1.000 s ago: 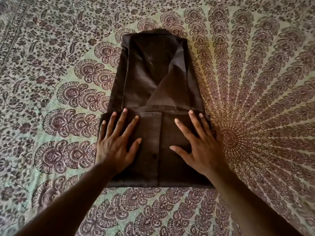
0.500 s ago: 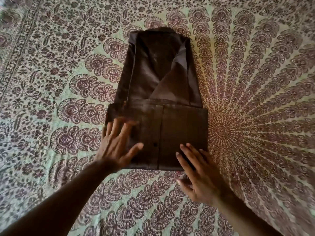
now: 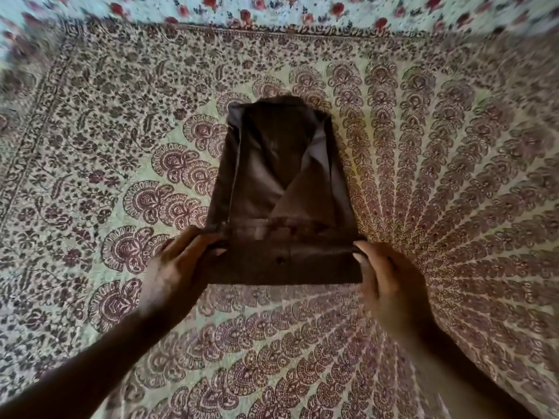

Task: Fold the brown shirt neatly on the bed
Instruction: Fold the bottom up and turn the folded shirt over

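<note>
Two bare forearms come in from the near edge, one on each side. Left hand grips the left end of the brown shirt at its folded lower band, thumb on top, fingers curled under the edge. Right hand pinches the right end of the same band, thumb tip on the upper fold line, fingers tucked behind and hidden. Both hands are clamped on cloth, neither is free.

The shirt lies mid-bed on the patterned bedspread: a narrow column, sleeves crossed in a V on top, collar end far, button placket showing on the near band. The near band looks lifted off the cover between the two grips; its bottom edge is straight. Slight motion blur along the fold line.

The bedspread is pale green with a maroon paisley print, fanning out from a hub partly behind the right hand. Its dark border runs along the far side. Past it is a floral sheet, light with red flowers, blurred.

Compared with half a second ago: the hands were open then, left flat on the band, right sliding off the near edge. They have since gone out to the band's two ends and taken hold. The view has tipped up too, so the far border and the floral sheet are new in view.
</note>
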Motion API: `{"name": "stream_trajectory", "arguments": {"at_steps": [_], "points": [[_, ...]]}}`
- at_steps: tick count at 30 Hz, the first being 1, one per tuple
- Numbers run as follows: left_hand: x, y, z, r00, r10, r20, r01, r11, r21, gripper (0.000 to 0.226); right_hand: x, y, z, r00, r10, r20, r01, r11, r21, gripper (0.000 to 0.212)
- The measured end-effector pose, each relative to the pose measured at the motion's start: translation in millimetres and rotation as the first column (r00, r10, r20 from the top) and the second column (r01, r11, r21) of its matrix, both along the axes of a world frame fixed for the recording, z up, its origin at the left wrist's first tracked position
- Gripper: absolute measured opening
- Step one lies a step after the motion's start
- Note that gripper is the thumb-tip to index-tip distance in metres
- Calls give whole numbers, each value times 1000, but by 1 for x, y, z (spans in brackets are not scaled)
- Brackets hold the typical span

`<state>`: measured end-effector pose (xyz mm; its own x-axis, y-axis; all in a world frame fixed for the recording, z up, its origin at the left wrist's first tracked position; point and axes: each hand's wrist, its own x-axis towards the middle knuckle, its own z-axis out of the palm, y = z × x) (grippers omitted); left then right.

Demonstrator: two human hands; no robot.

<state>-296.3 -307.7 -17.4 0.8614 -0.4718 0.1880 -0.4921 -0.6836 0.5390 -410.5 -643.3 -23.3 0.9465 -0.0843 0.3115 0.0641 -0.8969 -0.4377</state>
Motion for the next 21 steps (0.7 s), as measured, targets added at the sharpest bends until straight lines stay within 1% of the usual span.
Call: {"name": "stream_trajectory", "arguments": {"at_steps": [2, 6, 9, 12, 14, 17, 19, 21], "points": [[41, -15, 26, 1000, 23, 18, -22, 1000, -11, 21, 41, -9, 18, 998, -65, 5, 65, 997, 47, 25], [126, -43, 62, 990, 117, 80, -117, 993, -2, 19, 135, -32, 38, 986, -167, 19, 166, 986, 22, 26], [190, -60, 63, 976, 136, 173, -142, 990, 23, 20, 210, -44, 46, 980, -192, 50, 194, 981, -25, 28], [249, -82, 53, 963, 178, 202, -195, 979, 64, 27, 276, -56, 46, 973, -226, 48, 229, 972, -55, 28], [281, -100, 41, 957, 225, 184, -246, 964, 101, 23, 312, -65, 39, 968, -253, -6, 251, 965, -76, 28], [313, -126, 27, 935, 349, 72, -355, 927, 124, 20, 352, -77, 21, 948, -294, -126, 269, 946, -183, 25], [321, -139, 19, 914, 405, -2, -401, 907, 125, 21, 366, -77, 8, 932, -331, -144, 295, 928, -226, 24], [318, -143, 7, 922, 386, 28, -386, 911, 145, 30, 368, -69, -3, 918, -380, -112, 338, 899, -279, 31]]}}
